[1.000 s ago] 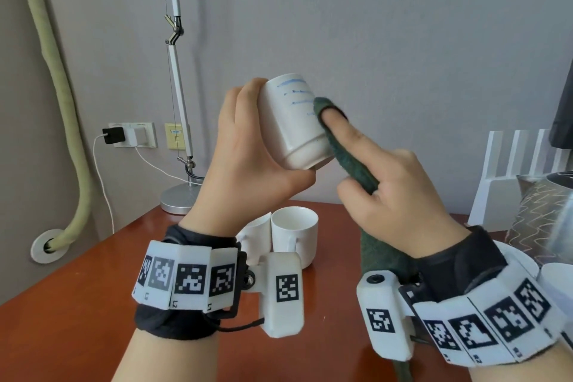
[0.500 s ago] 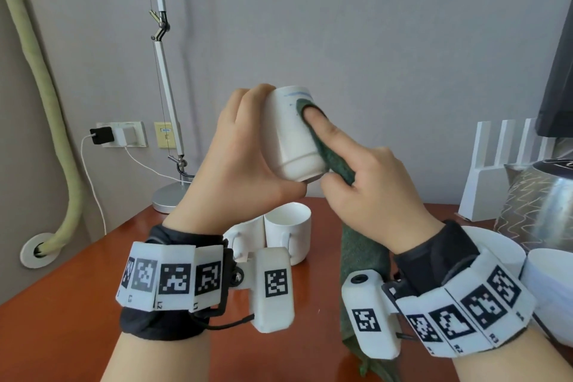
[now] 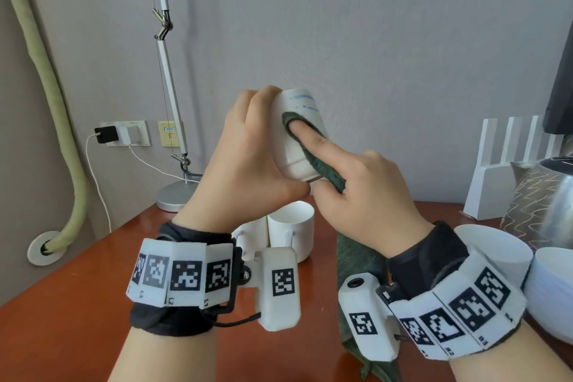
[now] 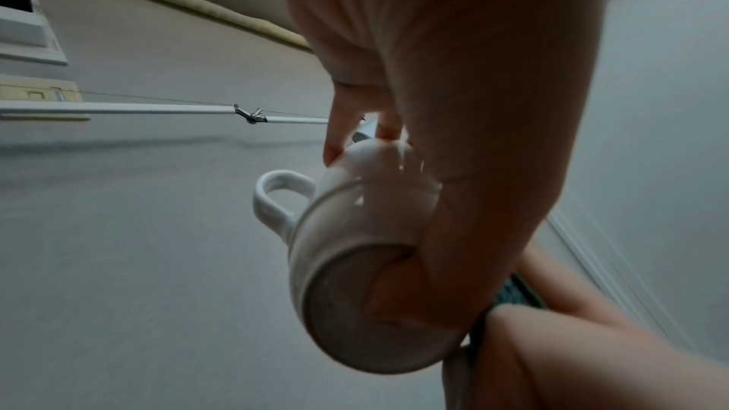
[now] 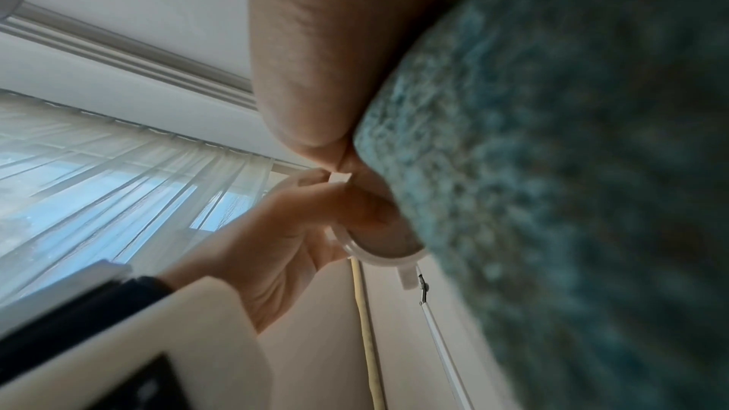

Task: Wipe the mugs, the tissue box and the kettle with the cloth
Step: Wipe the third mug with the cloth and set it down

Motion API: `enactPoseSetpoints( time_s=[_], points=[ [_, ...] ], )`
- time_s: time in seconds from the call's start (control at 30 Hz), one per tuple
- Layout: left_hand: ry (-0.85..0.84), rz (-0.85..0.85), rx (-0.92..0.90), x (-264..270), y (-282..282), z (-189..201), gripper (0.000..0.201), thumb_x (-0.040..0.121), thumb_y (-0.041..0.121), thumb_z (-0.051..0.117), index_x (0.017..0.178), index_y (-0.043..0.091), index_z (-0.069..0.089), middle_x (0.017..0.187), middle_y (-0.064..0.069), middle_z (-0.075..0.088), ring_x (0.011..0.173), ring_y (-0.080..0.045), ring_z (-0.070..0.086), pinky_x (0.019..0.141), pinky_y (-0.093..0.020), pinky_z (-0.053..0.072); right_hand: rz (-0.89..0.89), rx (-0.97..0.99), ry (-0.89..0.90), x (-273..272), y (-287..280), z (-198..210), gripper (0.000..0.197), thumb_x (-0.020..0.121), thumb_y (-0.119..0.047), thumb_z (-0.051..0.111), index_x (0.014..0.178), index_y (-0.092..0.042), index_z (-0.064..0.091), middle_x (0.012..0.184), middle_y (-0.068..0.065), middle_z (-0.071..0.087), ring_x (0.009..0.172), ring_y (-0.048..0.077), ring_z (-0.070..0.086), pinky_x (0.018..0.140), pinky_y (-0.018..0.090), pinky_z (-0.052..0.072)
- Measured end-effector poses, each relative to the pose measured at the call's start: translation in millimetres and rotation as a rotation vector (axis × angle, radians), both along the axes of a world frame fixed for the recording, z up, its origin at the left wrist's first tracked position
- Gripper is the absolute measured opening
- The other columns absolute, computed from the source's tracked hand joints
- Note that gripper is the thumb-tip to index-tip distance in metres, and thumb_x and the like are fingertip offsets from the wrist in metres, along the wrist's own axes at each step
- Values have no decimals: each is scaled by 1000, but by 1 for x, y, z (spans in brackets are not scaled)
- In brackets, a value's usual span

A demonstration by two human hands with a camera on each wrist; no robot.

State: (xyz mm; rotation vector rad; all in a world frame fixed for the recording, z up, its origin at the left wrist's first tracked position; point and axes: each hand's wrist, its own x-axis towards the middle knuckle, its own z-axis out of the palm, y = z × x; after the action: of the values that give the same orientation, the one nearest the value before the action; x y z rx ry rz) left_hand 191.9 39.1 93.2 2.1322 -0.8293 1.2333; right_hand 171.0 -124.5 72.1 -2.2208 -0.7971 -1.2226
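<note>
Fingers (image 3: 263, 102) of left hand (image 3: 245, 158): curled round a white mug (image 3: 297, 139), thumb under its base; mug held tilted at centre of the head view, above the table (image 3: 77, 304). Right hand (image 3: 366, 195): index finger straight, pressing green cloth (image 3: 325, 167) against mug wall; remaining fingers curled, pinching the cloth, whose tail hangs to the lower middle of the frame. Mug handle (image 4: 272, 198): visible in left wrist view, pointing left. Two further white mugs (image 3: 288, 229): standing on the table just below the hands. Kettle (image 3: 545, 198), patterned metal: right edge of frame. Desk lamp base (image 3: 173, 195): left of centre.
</note>
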Motion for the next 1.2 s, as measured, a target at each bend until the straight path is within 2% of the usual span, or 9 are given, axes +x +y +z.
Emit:
enactPoseSetpoints(
  time_s=[0.13, 0.27, 0.4, 0.53, 0.67, 0.83, 1.0, 1.1, 1.2],
  points=[
    [6, -19, 13, -4, 4, 2, 92, 48, 24, 79, 130, 2, 43, 111, -1, 41, 99, -9, 40, 83, -3, 31, -68, 38, 37, 1, -9, 4, 77, 70, -16, 44, 145, -36, 37, 43, -9, 24, 38, 9, 27, 41, 19, 22],
    [7, 34, -46, -6, 12, 4, 91, 49, 28, 78, 129, 7, 42, 111, 2, 39, 100, -10, 39, 82, -1, 30, -50, 28, 56, 1, -3, 1, 77, 68, -15, 45, 143, -33, 43, 43, -9, 18, 37, 8, 22, 41, 17, 21],
    [40, 77, -32, -5, 11, 4, 92, 48, 31, 77, 130, 7, 42, 111, 3, 38, 103, -18, 43, 79, -21, 37, -6, -43, 18, -3, 8, -2, 72, 68, -18, 39, 139, -29, 50, 44, -9, 22, 37, 13, 20, 38, 19, 25],
    [27, 54, 95, -6, 1, 1, 93, 48, 31, 78, 130, 5, 44, 112, 3, 40, 104, -27, 49, 84, -33, 42, -65, -52, 9, -4, 6, 1, 77, 66, -14, 48, 140, -35, 46, 43, -8, 25, 38, 18, 25, 39, 23, 32],
    [38, 29, 132, -9, 1, 3, 94, 46, 31, 78, 130, 8, 44, 112, 4, 41, 104, -23, 48, 84, -28, 40, -85, -17, 76, -5, 0, 5, 82, 67, -16, 43, 146, -36, 35, 42, -9, 19, 38, 9, 25, 42, 20, 25],
    [40, 64, 62, -12, 12, 7, 91, 48, 30, 74, 131, 7, 43, 111, 2, 38, 101, -21, 43, 76, -21, 38, -106, -57, 191, -7, 5, 5, 86, 67, -18, 39, 150, -38, 24, 44, -8, 23, 40, 10, 28, 44, 22, 26],
    [72, 89, 85, -12, 13, 7, 92, 47, 34, 72, 130, 6, 43, 110, 2, 38, 102, -26, 46, 81, -32, 38, -22, -57, 179, -9, 11, 0, 81, 65, -14, 45, 144, -32, 40, 43, -10, 18, 36, 7, 22, 41, 18, 20],
    [77, 61, 148, -10, 7, 3, 95, 47, 37, 70, 133, 5, 43, 111, 3, 38, 106, -24, 47, 86, -32, 42, -17, -81, 185, -10, 10, 2, 82, 66, -15, 45, 144, -39, 38, 45, -12, 26, 39, 9, 27, 43, 17, 24],
    [100, 21, 166, -12, 2, 1, 105, 45, 32, 71, 140, 5, 37, 113, 5, 36, 110, -16, 42, 87, -20, 37, -91, -119, 250, -13, 0, 12, 87, 68, -22, 40, 144, -55, 18, 51, -13, 38, 46, 10, 38, 50, 15, 29]
  ],
)
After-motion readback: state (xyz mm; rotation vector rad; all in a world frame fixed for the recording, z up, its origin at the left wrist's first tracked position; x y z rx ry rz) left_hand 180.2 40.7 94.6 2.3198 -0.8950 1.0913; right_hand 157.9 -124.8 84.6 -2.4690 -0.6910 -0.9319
